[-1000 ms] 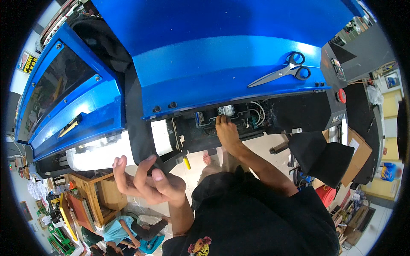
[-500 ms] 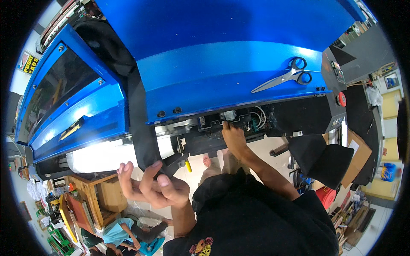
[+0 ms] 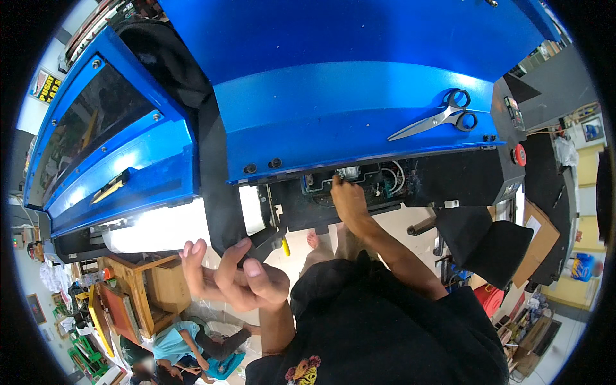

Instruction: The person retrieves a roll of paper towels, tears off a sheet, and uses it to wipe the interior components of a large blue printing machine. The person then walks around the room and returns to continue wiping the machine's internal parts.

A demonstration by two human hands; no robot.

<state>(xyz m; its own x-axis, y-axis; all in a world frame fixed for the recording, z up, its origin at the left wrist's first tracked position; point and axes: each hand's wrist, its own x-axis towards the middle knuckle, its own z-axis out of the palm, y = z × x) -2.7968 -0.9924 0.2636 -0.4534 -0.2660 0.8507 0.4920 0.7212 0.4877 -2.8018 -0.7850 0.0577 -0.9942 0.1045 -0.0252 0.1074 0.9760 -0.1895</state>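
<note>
My right hand [image 3: 350, 200] reaches into the opened right-end compartment of a large blue and black machine [image 3: 282, 96], apparently a wide-format printer. Its fingers are bent closely together beside a small clear-and-metal part [image 3: 350, 172]; whatever they grip is hidden. Thin pale tubes [image 3: 396, 178] curve just right of that part. Nearer to me, my left hand [image 3: 240, 282] hovers with palm turned up, fingers loosely curled but apart, holding nothing. Beyond its fingertips lies a bright white roll or sheet [image 3: 160, 231] along the machine's front.
Black-handled scissors [image 3: 436, 122] lie on the blue cover. A cutter-like yellow tool [image 3: 109, 190] rests on the left blue lid [image 3: 147, 154]. At the right end sits a red button [image 3: 519, 154]. Behind on the left are a wooden cabinet [image 3: 144, 282] and a seated person in light blue [image 3: 176, 343].
The machine and scissors sit slightly farther right in the picture. My right hand stays in the compartment, its fingers slightly shifted; my left hand keeps nearly the same pose.
</note>
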